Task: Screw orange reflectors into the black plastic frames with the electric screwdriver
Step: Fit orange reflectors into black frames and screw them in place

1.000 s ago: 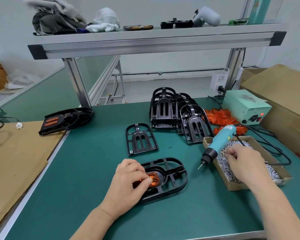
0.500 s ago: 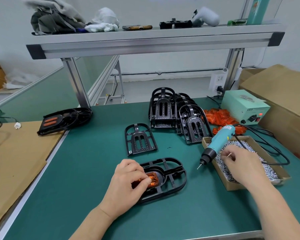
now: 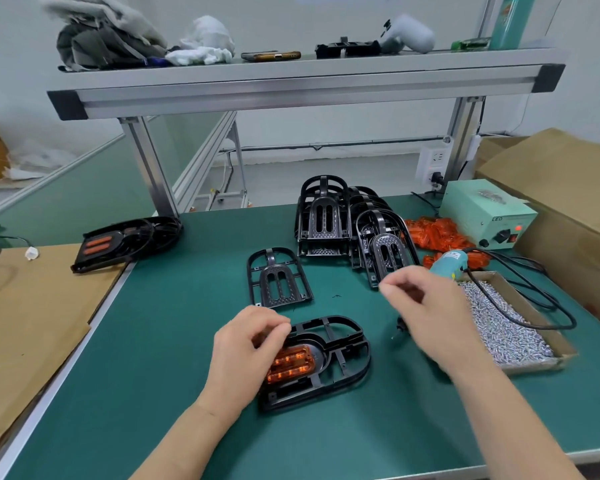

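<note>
Reflector (image 3: 290, 363), orange and ribbed, lies seated in the rounded pocket of a black frame (image 3: 342, 358) that rests flat on the green table (image 3: 153, 341), near the front edge and close to the middle. The left hand (image 3: 246, 351) covers the left end of this frame and part of the reflector, with its fingers curled down, gripping the frame's rim.

The right hand (image 3: 433, 317) hangs above the table just right of the frame, blurred. Its thumb and forefinger are drawn together at the tip, but I cannot tell whether they pinch anything. Behind it the teal screwdriver (image 3: 449, 266) leans on the rim of a cardboard box (image 3: 534, 363) full of silver screws (image 3: 499, 323), most of its body hidden by the hand. A black cable (image 3: 534, 306) loops across the box.

Beyond the held frame a single empty frame (image 3: 278, 278) lies flat, and behind that stands a pile of frames (image 3: 326, 216). To the right of the pile lies a heap of loose orange reflectors (image 3: 437, 233), beside a pale green power unit (image 3: 485, 213). At the table's far left corner is a stack of finished frames (image 3: 125, 240), partly on brown cardboard (image 3: 25, 306). A metal shelf (image 3: 291, 81) spans overhead.
</note>
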